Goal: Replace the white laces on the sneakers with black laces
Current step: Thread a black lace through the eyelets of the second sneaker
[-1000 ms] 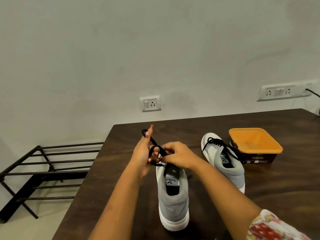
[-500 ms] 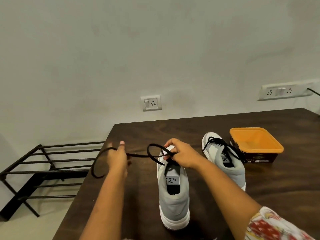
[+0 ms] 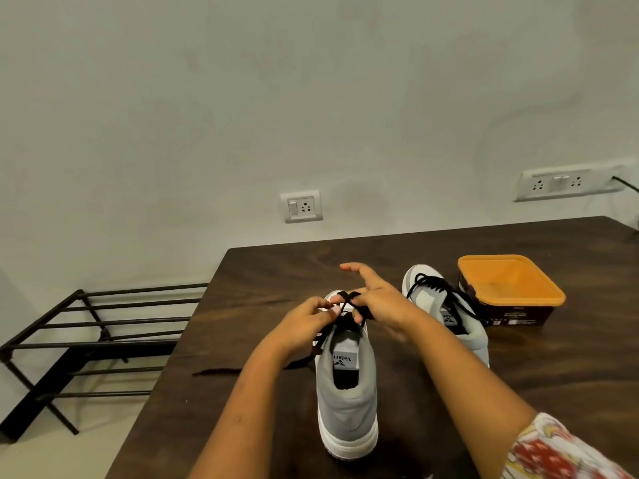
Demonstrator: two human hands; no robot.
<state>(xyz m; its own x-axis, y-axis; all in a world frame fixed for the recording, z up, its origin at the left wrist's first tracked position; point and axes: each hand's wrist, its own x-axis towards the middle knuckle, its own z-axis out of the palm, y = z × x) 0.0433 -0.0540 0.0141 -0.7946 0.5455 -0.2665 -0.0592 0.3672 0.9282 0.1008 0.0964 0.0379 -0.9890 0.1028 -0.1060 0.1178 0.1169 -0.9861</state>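
Tying the black fabric lace over the tongue of the near grey-and-white sneaker, you pinch it in both grips, left hand and right hand meeting above the eyelets, likely to draw the knot snug; its loose tail trails left on the wooden worktop.

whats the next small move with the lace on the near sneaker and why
Probably draw the left hand and right hand apart to tighten the black lace. Both pinch it where it crosses over the front of the near sneaker, and a slack end trails on the table.
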